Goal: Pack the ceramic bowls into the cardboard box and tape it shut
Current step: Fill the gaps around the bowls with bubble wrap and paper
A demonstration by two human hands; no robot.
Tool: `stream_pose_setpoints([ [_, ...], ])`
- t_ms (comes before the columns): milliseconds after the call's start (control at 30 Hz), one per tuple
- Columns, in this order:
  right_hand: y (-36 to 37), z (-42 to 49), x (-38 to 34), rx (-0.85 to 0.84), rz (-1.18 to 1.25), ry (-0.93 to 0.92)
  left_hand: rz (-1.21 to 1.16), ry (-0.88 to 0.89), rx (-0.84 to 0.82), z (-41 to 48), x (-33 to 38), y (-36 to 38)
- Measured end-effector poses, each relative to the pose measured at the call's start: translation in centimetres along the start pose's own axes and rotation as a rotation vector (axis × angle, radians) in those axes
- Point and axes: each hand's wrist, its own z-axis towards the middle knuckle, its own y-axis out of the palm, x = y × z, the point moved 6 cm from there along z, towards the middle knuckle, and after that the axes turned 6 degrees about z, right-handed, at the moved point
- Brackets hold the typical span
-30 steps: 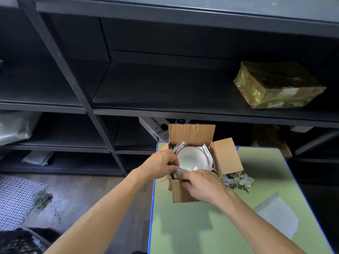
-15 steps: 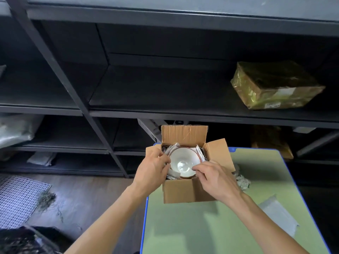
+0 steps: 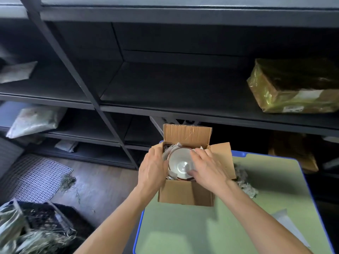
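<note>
Sitting at the far left corner of a pale green table with a blue rim (image 3: pixel 244 154), the small brown cardboard box (image 3: pixel 185 194) stands with its flaps open, and a white ceramic bowl with a thin dark rim (image 3: pixel 178 164) rests upright inside it among crumpled grey wrapping paper (image 3: pixel 167 152). The person's left hand (image 3: pixel 152 169) lies against the box's left edge with fingers loosely spread, gripping nothing that can be made out, while the right hand (image 3: pixel 209 169) reaches over the right side, fingers open and touching the bowl's rim. Behind the box stand dark metal shelves (image 3: pixel 165 110) bearing a parcel wrapped in yellowish tape (image 3: pixel 293 87), and a wad of grey paper (image 3: pixel 244 182) lies just beside the box.
</note>
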Motion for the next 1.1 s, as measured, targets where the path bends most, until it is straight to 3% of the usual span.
stream_pose_setpoints([
  [67,0.3,1.1,-0.1,-0.041,-0.076,-0.007,0.117,-0.023,-0.001,0.4,-0.1,-0.1],
  [233,1.3,2.8,-1.3,-0.098,-0.140,-0.003,0.142,-0.012,-0.029,0.3,0.2,-0.2],
  [400,1.5,3.1,-2.2,-0.136,-0.156,0.029,-0.044,-0.063,0.012,0.5,0.1,0.0],
  [700,1.7,3.2,-2.7,-0.171,-0.139,0.091,0.012,-0.043,-0.043,1.1,-0.2,0.5],
  [1100,1.9,3.4,-3.0,-0.147,-0.117,0.135,-0.207,-0.142,-0.092,1.0,-0.8,-0.1],
])
